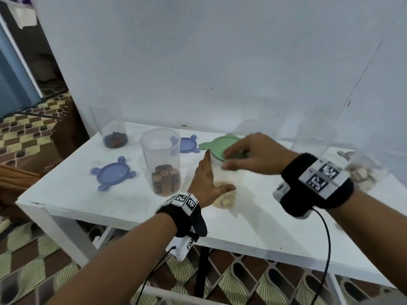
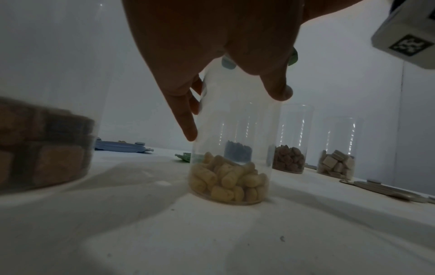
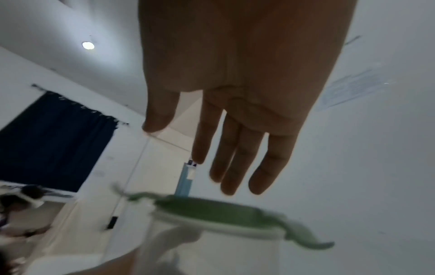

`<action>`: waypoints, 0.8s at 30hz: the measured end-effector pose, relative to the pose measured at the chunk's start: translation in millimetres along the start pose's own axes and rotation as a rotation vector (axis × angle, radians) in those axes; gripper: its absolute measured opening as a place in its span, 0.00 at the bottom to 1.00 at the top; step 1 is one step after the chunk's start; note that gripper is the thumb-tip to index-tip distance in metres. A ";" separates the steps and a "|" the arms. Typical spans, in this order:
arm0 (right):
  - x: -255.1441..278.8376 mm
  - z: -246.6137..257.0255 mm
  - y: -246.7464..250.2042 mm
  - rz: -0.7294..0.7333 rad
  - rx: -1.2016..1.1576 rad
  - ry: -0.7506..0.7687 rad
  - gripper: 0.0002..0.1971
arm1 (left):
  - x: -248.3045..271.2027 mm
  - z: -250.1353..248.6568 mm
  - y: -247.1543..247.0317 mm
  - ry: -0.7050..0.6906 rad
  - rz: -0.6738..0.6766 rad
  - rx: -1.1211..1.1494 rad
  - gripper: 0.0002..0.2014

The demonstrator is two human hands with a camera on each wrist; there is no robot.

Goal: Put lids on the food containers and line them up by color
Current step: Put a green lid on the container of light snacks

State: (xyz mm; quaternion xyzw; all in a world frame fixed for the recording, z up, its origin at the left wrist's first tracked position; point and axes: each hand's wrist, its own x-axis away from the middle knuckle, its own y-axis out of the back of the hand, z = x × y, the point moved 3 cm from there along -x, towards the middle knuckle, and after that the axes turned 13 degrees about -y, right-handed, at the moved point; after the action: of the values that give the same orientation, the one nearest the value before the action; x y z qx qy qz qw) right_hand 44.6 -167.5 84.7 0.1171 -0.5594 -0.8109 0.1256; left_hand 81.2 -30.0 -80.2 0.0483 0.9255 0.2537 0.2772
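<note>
so the green lid (image 1: 224,147) sits on the clear container (image 2: 231,148) of pale snacks, mid-desk (image 1: 72,190). our right hand (image 1: 253,154) hovers flat, fingers straight, holding nothing; our left hand (image 1: 206,179) steadies the wall with loose fingers. pressing off-centre could leave the lid cocked or tip the container toward the neighbouring jar (image 1: 163,161).

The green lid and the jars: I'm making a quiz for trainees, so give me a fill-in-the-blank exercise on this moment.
1. The green lid sits on the jar that holds pale ____ pieces.
2. The left hand steadies that jar, while the ____ hand is above the lid.
3. On the table, the two lids lying loose at its left are ____.
4. The open jar beside the left hand holds brown ____.

Missing words: yellow; right; purple; cubes
</note>
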 end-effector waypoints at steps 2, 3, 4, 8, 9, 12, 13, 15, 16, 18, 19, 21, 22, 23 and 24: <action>-12.8 -6.5 12.6 0.031 -0.162 -0.053 0.19 | 0.8 -3.2 1.2 0.003 0.012 -0.004 0.64; -20.2 -10.2 17.3 0.041 -0.151 -0.081 0.25 | 1.3 -4.8 2.0 0.009 0.012 -0.001 0.64; -27.2 -14.1 19.1 0.083 -0.094 -0.116 0.34 | 1.3 -5.8 2.4 0.017 0.014 -0.002 0.64; -44.6 -13.6 3.8 0.350 0.190 -0.205 0.56 | 1.9 -5.6 3.3 0.027 0.004 0.019 0.62; -47.6 -11.4 -0.9 0.376 0.223 -0.209 0.55 | 1.6 -4.9 3.1 0.029 -0.001 0.028 0.61; -52.6 -4.9 -7.3 0.337 0.258 -0.185 0.47 | 1.5 -5.5 3.3 0.034 -0.005 0.033 0.60; -53.0 -4.1 -8.2 0.325 0.258 -0.183 0.49 | 1.9 -6.0 3.5 0.037 -0.006 0.033 0.60; -53.8 -3.1 -9.5 0.316 0.255 -0.194 0.53 | 2.7 -7.7 4.2 0.048 -0.008 0.039 0.60; -54.5 -3.0 -10.5 0.314 0.255 -0.200 0.54 | 3.1 -8.4 4.3 0.051 -0.009 0.041 0.60; -54.9 -2.1 -12.0 0.310 0.250 -0.214 0.54 | 3.4 -9.5 4.2 0.055 -0.009 0.039 0.59; -55.7 -1.8 -12.9 0.300 0.244 -0.214 0.53 | 3.5 -9.5 4.1 0.057 -0.013 0.036 0.59; -56.0 -2.1 -15.1 0.277 0.221 -0.212 0.51 | 3.9 -9.0 3.4 0.062 -0.013 0.036 0.60; -55.7 -2.4 -16.3 0.268 0.204 -0.210 0.50 | 3.9 -10.1 3.9 0.063 -0.013 0.036 0.60; -55.8 -3.2 -17.5 0.259 0.186 -0.208 0.50 | 3.7 -9.9 4.5 0.068 -0.011 0.041 0.60; -56.3 -4.0 -18.0 0.247 0.173 -0.208 0.50 | 3.1 -11.2 6.0 0.070 -0.008 0.050 0.59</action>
State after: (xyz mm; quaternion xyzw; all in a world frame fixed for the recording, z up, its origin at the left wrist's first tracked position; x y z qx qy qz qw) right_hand 97.6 -146.0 69.2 -0.0267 -0.6473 -0.7458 0.1554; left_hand 72.3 -29.1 -70.7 0.0426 0.9408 0.2308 0.2444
